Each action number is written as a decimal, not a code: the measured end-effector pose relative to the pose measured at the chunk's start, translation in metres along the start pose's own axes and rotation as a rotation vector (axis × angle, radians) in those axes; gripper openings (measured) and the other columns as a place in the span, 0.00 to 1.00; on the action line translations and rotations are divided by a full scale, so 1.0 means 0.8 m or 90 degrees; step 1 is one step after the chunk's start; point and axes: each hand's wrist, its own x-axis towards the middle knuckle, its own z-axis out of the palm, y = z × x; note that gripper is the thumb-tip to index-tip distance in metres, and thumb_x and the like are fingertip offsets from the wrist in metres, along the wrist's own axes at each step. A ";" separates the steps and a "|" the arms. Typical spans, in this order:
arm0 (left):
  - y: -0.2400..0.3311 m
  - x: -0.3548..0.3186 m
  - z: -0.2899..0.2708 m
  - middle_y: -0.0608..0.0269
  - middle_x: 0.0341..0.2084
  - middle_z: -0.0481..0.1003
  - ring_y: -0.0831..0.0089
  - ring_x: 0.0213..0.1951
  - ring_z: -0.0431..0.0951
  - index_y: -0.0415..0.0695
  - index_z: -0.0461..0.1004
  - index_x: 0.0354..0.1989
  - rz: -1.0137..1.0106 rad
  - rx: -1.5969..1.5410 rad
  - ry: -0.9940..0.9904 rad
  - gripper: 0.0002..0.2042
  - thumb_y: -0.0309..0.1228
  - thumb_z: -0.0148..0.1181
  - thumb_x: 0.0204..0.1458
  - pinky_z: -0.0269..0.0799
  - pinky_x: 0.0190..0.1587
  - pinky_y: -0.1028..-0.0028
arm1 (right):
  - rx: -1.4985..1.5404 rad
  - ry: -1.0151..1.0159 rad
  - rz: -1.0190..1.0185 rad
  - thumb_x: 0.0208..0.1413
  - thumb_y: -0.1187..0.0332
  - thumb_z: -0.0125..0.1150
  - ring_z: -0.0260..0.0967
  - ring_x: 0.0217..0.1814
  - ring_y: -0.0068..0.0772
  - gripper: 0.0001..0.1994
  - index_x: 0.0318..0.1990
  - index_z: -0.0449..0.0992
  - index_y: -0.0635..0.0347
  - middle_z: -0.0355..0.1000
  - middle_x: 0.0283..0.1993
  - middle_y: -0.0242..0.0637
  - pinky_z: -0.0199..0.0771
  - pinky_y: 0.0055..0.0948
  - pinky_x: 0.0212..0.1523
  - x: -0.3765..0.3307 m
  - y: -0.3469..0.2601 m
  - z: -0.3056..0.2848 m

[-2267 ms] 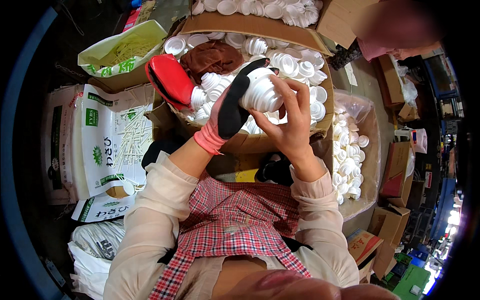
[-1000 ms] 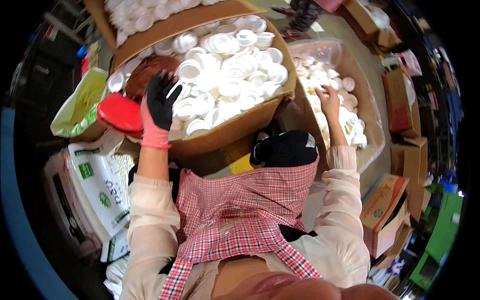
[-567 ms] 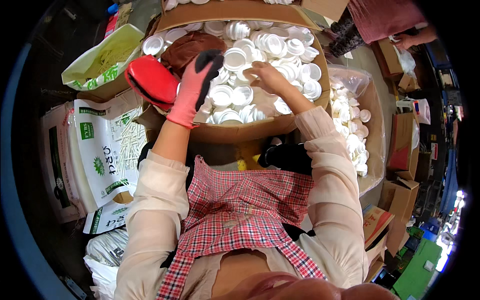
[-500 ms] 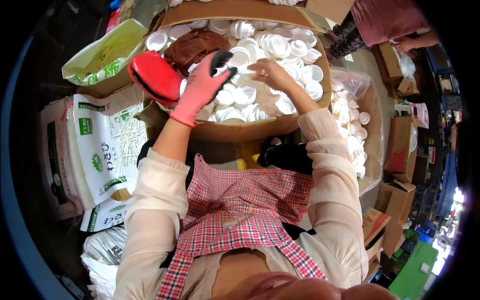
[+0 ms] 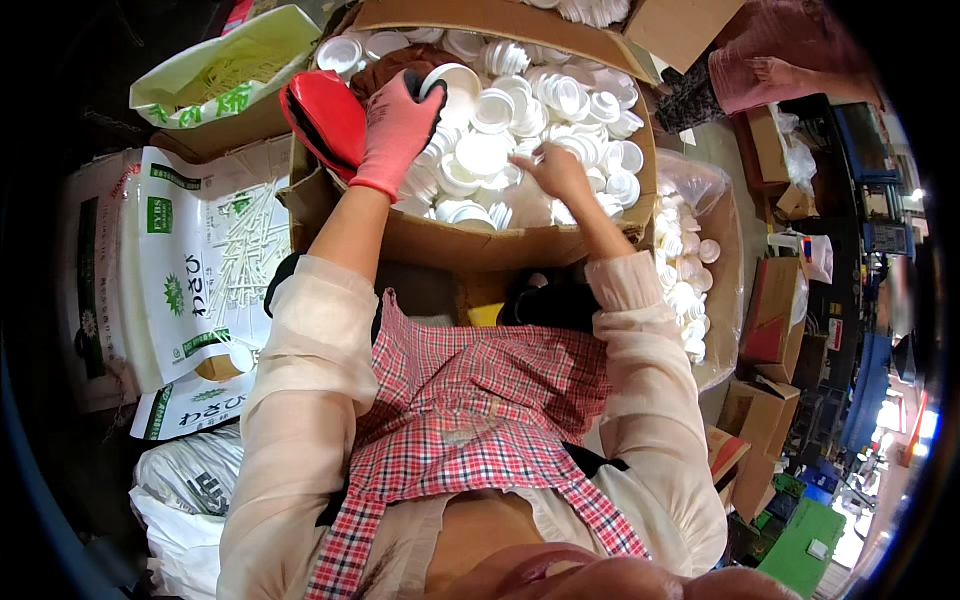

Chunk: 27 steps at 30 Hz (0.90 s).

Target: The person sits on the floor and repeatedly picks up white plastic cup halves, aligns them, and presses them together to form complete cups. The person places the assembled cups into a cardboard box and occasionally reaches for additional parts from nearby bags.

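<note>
Hands work inside the cardboard box: the left hand, in a red glove, lies spread and relaxed on the white plastic lids at the box's left side, grasping nothing. The bare right hand pinches a small white lid near the box's middle. A spare red glove hangs over the box's left wall. Right of the box, a clear bag holds more lids.

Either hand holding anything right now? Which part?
Cannot tell a firm hold: gloved left hand lies on the white caps; bare right hand fingers one, hold unclear.
</note>
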 end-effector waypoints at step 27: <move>0.055 -0.042 -0.002 0.54 0.55 0.69 0.61 0.56 0.68 0.41 0.61 0.60 0.030 -0.546 -0.376 0.30 0.41 0.61 0.50 0.63 0.57 0.64 | 1.092 -0.098 -0.140 0.63 0.56 0.46 0.75 0.37 0.42 0.19 0.56 0.59 0.56 0.71 0.46 0.45 0.77 0.31 0.31 -0.074 -0.007 -0.103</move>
